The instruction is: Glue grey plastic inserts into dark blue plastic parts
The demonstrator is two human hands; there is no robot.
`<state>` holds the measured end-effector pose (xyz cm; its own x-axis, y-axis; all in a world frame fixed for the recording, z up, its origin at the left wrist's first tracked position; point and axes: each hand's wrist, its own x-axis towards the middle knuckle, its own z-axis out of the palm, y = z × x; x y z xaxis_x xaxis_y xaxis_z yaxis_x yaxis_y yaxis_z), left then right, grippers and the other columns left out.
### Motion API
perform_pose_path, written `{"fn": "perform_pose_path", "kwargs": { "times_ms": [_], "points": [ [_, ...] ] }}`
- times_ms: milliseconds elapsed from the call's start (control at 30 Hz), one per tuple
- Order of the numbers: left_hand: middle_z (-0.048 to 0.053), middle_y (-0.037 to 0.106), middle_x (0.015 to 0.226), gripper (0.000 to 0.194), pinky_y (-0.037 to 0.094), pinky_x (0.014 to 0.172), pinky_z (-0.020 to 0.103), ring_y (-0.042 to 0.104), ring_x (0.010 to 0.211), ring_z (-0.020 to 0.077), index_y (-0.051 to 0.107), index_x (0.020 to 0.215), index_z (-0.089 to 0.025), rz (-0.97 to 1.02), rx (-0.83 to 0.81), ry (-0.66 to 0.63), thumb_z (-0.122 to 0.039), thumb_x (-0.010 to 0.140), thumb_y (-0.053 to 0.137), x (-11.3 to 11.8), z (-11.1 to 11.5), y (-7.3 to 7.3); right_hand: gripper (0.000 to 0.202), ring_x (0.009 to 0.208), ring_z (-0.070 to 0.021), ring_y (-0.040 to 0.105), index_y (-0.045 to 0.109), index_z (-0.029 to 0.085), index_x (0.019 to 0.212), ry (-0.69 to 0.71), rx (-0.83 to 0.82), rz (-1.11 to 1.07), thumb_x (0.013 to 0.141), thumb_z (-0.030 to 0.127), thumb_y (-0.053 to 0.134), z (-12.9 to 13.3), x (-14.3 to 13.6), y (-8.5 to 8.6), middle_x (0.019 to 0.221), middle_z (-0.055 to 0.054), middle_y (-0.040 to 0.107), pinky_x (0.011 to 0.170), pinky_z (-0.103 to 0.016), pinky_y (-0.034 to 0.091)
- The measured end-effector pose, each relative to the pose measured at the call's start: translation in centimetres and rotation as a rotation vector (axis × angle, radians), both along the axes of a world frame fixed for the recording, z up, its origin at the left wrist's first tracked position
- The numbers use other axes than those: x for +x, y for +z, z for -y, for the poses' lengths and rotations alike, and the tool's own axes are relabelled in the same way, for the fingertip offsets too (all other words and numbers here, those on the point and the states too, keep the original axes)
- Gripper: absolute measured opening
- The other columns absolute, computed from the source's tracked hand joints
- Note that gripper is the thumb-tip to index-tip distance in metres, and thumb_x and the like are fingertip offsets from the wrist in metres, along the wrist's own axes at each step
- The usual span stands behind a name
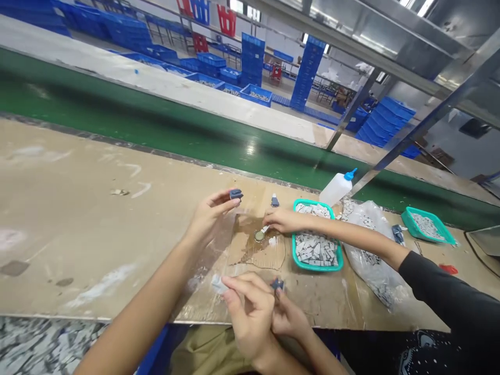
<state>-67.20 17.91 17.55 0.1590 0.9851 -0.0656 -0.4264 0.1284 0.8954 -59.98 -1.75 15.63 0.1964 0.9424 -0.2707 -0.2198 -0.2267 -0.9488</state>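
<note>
My left hand [209,216] is raised over the worktable, its thumb and fingers pinching a small dark grey plastic part [236,195]. Lower down, my right hand [252,307] grips a small whitish plastic piece [219,284] between thumb and forefinger. Between them lies a wet, stained cardboard piece [258,255] with a small round dish of liquid [259,236] on it. A co-worker's hand [283,220] reaches in from the right, with a small white piece [265,228] at the dish. Behind my right hand, the co-worker's other hand [291,315] holds a dark grey part [277,284].
A green basket [318,269] of light grey pieces stands right of the cardboard, near a white squeeze bottle [336,188] and a clear plastic bag [378,281]. Another green basket [437,237] is farther right. A dark-and-white part [275,200] lies behind the cardboard. A metal post slants behind.
</note>
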Motion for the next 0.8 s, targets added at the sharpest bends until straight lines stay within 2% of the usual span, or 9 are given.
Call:
{"fn": "perform_pose_path", "kwargs": {
  "times_ms": [100,200,300,433,533,633,700,800],
  "points": [
    [0.006,0.074,0.092,0.041,0.053,0.081,0.025,0.067,0.09,0.0182,0.075,0.084,-0.017,0.047,-0.021,0.024,-0.022,0.046,0.09,-0.7,-0.5,0.1,0.034,0.091,-0.0182,0.064,0.075,0.024,0.091,-0.052,0.069,0.048,0.072,0.051,0.07,0.5,-0.6,-1.4,0.089,-0.004,0.07,0.084,-0.035,0.048],
    [0.005,0.073,0.092,0.039,0.051,0.079,0.021,0.066,0.087,0.0143,0.076,0.085,-0.017,0.079,-0.032,-0.005,-0.02,0.049,0.089,-0.8,-0.4,0.1,0.039,0.083,-0.0142,0.065,0.075,0.02,0.088,-0.07,0.147,0.062,0.076,0.056,0.064,1.2,-1.4,-2.4,0.087,-0.006,0.072,0.077,-0.033,0.047],
    [0.004,0.073,0.09,0.038,0.05,0.077,0.02,0.065,0.083,0.012,0.076,0.086,-0.017,0.084,-0.058,-0.071,-0.02,0.05,0.089,-0.6,-0.1,0.0,0.043,0.078,-0.0124,0.065,0.074,0.018,0.091,-0.025,0.163,0.066,0.079,0.057,0.06,1.9,-2.1,-3.0,0.089,-0.008,0.072,0.073,-0.031,0.048],
    [0.005,0.072,0.089,0.039,0.051,0.074,0.022,0.065,0.078,0.0122,0.076,0.084,-0.016,0.064,-0.094,-0.141,-0.022,0.048,0.091,-0.5,0.1,0.0,0.037,0.076,-0.0133,0.065,0.071,0.019,0.106,0.106,0.166,0.214,0.088,0.047,0.057,2.4,-2.7,-3.7,0.096,-0.01,0.071,0.071,-0.029,0.051],
    [0.004,0.072,0.089,0.041,0.051,0.073,0.021,0.064,0.077,0.0114,0.076,0.085,-0.016,0.054,-0.098,-0.161,-0.023,0.047,0.092,-0.4,0.1,-0.1,0.031,0.072,-0.015,0.067,0.069,0.021,0.114,0.143,0.281,0.438,0.096,0.034,0.047,2.5,-2.8,-4.5,0.097,-0.009,0.071,0.066,-0.03,0.055],
    [0.004,0.072,0.088,0.041,0.052,0.073,0.022,0.065,0.077,0.0119,0.076,0.084,-0.016,0.046,-0.095,-0.149,-0.024,0.047,0.092,-0.4,0.1,-0.2,0.033,0.069,-0.0167,0.068,0.066,0.027,0.12,0.141,0.374,0.549,0.095,0.018,0.046,2.6,-3.0,-4.9,0.096,-0.006,0.07,0.06,-0.032,0.058],
    [0.005,0.072,0.088,0.042,0.052,0.072,0.023,0.065,0.077,0.0124,0.076,0.084,-0.017,0.038,-0.092,-0.141,-0.024,0.046,0.092,-0.3,0.0,-0.3,0.036,0.069,-0.0167,0.068,0.065,0.028,0.12,0.161,0.358,0.64,0.094,0.013,0.047,2.6,-3.1,-4.7,0.095,-0.006,0.069,0.06,-0.03,0.06],
    [0.005,0.073,0.087,0.042,0.052,0.071,0.023,0.065,0.076,0.0123,0.077,0.084,-0.017,0.031,-0.093,-0.153,-0.024,0.045,0.092,-0.3,0.1,-0.5,0.031,0.073,-0.0134,0.069,0.067,0.022,0.118,0.196,0.3,0.766,0.094,0.012,0.048,2.6,-3.2,-3.7,0.092,-0.008,0.069,0.064,-0.022,0.06]
  ]
}}
